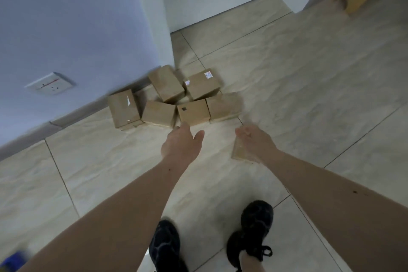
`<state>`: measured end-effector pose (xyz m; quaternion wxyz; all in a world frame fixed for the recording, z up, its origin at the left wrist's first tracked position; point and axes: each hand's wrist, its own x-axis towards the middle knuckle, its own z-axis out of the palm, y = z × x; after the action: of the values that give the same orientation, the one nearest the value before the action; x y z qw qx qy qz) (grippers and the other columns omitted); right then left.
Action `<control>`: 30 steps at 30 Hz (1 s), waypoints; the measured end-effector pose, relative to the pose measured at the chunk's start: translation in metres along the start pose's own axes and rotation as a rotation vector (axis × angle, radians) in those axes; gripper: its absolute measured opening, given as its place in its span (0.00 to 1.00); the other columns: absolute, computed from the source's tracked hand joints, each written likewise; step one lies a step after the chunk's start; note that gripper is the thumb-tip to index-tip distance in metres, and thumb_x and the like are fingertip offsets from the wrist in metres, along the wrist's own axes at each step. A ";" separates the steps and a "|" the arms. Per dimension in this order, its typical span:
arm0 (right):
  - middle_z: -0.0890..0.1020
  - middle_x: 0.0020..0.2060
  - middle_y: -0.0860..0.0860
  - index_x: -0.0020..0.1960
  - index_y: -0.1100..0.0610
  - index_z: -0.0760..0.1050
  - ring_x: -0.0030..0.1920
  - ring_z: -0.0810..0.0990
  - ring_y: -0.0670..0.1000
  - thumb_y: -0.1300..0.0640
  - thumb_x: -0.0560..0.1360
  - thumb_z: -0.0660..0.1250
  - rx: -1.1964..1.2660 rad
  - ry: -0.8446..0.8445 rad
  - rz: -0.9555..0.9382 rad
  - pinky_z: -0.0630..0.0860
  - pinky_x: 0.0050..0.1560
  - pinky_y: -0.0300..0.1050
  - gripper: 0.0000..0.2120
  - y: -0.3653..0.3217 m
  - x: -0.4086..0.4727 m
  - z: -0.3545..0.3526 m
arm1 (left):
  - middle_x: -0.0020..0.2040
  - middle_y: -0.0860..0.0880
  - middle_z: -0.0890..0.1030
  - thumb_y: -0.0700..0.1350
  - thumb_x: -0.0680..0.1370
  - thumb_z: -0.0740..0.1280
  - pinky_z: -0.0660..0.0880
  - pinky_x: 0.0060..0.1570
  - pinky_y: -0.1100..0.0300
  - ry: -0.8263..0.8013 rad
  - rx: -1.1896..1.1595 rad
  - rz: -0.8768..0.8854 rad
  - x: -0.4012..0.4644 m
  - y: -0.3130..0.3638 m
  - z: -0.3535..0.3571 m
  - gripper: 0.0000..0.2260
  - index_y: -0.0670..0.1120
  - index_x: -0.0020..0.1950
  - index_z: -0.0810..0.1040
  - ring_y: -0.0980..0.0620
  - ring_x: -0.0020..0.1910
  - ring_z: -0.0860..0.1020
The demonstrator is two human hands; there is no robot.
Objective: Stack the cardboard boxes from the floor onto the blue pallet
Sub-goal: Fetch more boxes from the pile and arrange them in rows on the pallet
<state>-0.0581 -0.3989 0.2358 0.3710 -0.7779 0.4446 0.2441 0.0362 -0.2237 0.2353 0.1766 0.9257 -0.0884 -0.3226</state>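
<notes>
**Both hands reach toward the cluster of boxes on the floor**

Six cardboard boxes (pixel 176 99) sit bunched together on the tiled floor (pixel 309 95) in the middle of the frame, against the base of a pale wall (pixel 77 17). Two lie at the back, one bearing a white label; four form the front row, and the leftmost is touching the skirting.

The left hand (pixel 181 143) is stretched forward just below the front row, fingers loosely spread, holding nothing, its fingertips just short of the box with a dark mark (pixel 193 111).

The right hand (pixel 254 141) is to the right of it, fingers curled. A seventh small box (pixel 240 152) shows beneath its palm; whether the hand grips it or merely hovers over it cannot be told.

A blurred blue shape (pixel 13 260) shows in the lower left corner. Black shoes (pixel 254 227) stand at the bottom of the frame. A wall socket (pixel 50 84) sits at the left.
</notes>
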 end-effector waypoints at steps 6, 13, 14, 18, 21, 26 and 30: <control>0.77 0.61 0.60 0.67 0.62 0.68 0.62 0.75 0.59 0.42 0.80 0.57 -0.077 0.020 0.023 0.69 0.56 0.47 0.26 0.047 0.077 -0.032 | 0.61 0.47 0.74 0.60 0.79 0.58 0.74 0.55 0.48 -0.034 -0.004 -0.075 0.038 0.045 0.057 0.24 0.45 0.67 0.69 0.46 0.60 0.74; 0.74 0.63 0.63 0.72 0.62 0.63 0.63 0.75 0.62 0.39 0.78 0.59 -0.182 -0.043 0.048 0.73 0.60 0.52 0.32 0.115 0.152 -0.042 | 0.64 0.47 0.72 0.60 0.80 0.58 0.72 0.51 0.52 -0.062 -0.098 -0.163 0.078 0.084 0.139 0.24 0.45 0.68 0.69 0.46 0.60 0.74; 0.74 0.63 0.63 0.72 0.61 0.62 0.63 0.75 0.63 0.39 0.78 0.60 -0.195 -0.057 0.057 0.73 0.60 0.53 0.33 0.124 0.161 -0.038 | 0.64 0.47 0.71 0.60 0.80 0.58 0.71 0.51 0.52 -0.071 -0.108 -0.163 0.083 0.085 0.153 0.25 0.45 0.69 0.69 0.47 0.61 0.74; 0.72 0.65 0.63 0.73 0.63 0.60 0.65 0.73 0.63 0.39 0.78 0.60 -0.185 -0.118 0.132 0.71 0.61 0.53 0.35 0.157 0.195 -0.010 | 0.69 0.48 0.68 0.61 0.80 0.56 0.71 0.55 0.52 -0.140 -0.132 -0.147 0.107 0.083 0.206 0.27 0.46 0.72 0.66 0.47 0.65 0.71; 0.72 0.66 0.63 0.72 0.64 0.63 0.66 0.72 0.62 0.38 0.79 0.57 -0.187 -0.166 0.184 0.70 0.62 0.50 0.34 0.178 0.220 0.016 | 0.74 0.48 0.63 0.62 0.80 0.55 0.68 0.65 0.50 -0.238 -0.151 -0.097 0.126 0.077 0.247 0.29 0.46 0.76 0.61 0.46 0.71 0.65; 0.74 0.65 0.63 0.72 0.62 0.67 0.65 0.73 0.62 0.40 0.81 0.53 -0.059 -0.204 0.159 0.70 0.65 0.53 0.30 0.201 0.250 0.045 | 0.72 0.43 0.65 0.63 0.80 0.53 0.68 0.64 0.48 -0.315 -0.167 -0.107 0.150 0.075 0.299 0.30 0.46 0.76 0.60 0.42 0.69 0.67; 0.80 0.59 0.60 0.67 0.61 0.72 0.59 0.78 0.60 0.31 0.76 0.56 0.156 -0.134 0.184 0.74 0.61 0.52 0.36 0.210 0.255 0.060 | 0.62 0.45 0.75 0.61 0.80 0.55 0.73 0.54 0.51 -0.358 -0.221 -0.115 0.154 0.076 0.319 0.24 0.46 0.69 0.67 0.44 0.57 0.75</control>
<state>-0.1209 -0.5504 -0.0571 0.4353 -0.6846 0.5058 0.2934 -0.0484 -0.4223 -0.0551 0.2398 0.8322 -0.0295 -0.4991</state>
